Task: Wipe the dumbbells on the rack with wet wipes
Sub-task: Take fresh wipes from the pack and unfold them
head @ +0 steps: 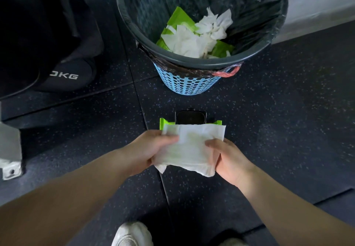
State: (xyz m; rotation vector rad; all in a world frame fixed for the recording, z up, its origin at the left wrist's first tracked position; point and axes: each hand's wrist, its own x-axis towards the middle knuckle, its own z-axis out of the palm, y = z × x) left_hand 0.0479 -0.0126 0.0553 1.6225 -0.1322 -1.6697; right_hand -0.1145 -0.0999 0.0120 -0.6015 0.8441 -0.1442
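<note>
The person is crouching or bending over the speckled rubber floor (269, 130), holding a wet wipe (190, 147) spread between both hands. The left hand (148, 149) is pinching the wipe's left edge, thumb on top, and the right hand (228, 161) is gripping its right edge the same way, so the sheet is hanging slack just above the green wipe pack (163, 123) lying on the floor. A dark phone (190, 117) seems to be resting on that pack, though the wipe is hiding most of it.

Ahead, the blue bin (188, 84) with its black liner is sitting already half full of crumpled used wipes (194, 38) and green wrappers. The only dumbbell I am seeing is off to the left, a black one marked in KG (65, 76), low on what I take to be the rack, well apart from the hands.

The wipe is looking faintly yellowed in the middle, so it may be a spent one; carrying it back to the dumbbell would be smearing grime around. Held this loosely, it could also be slipping onto the dusty floor or snagging the phone.
</note>
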